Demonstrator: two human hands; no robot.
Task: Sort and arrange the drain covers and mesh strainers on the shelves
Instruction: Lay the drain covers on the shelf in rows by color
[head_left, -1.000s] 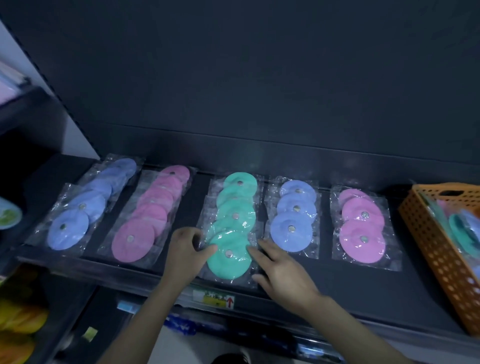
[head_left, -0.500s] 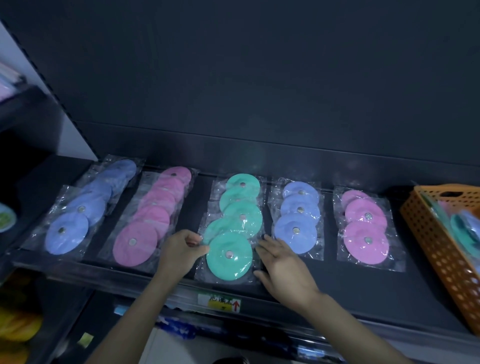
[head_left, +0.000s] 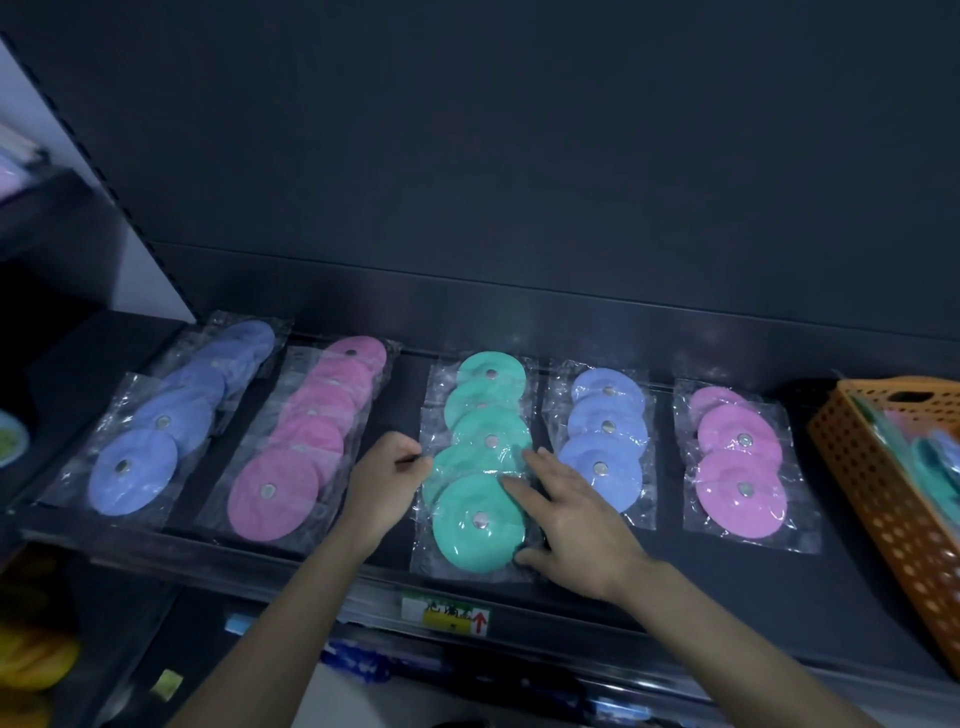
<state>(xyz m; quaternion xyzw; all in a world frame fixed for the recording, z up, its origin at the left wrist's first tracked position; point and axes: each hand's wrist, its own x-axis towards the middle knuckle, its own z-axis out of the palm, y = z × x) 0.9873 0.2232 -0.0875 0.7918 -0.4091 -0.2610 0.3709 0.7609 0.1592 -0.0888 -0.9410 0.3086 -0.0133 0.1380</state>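
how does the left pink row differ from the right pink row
The left pink row holds more covers; the right pink row shows three. The left pink row slants toward the back right; the right pink row runs straight back. Both are bagged pink discs with metal centres.

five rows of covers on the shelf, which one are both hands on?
The green row, middle and the only green one: left hand pinches its left edge, right hand rests on its front cover.

Matt, soft-looking teal drain covers with small shiny metal centres, sealed in glossy crinkled clear plastic bags, on a smooth dark matt shelf, perforated orange plastic basket far right of the teal covers
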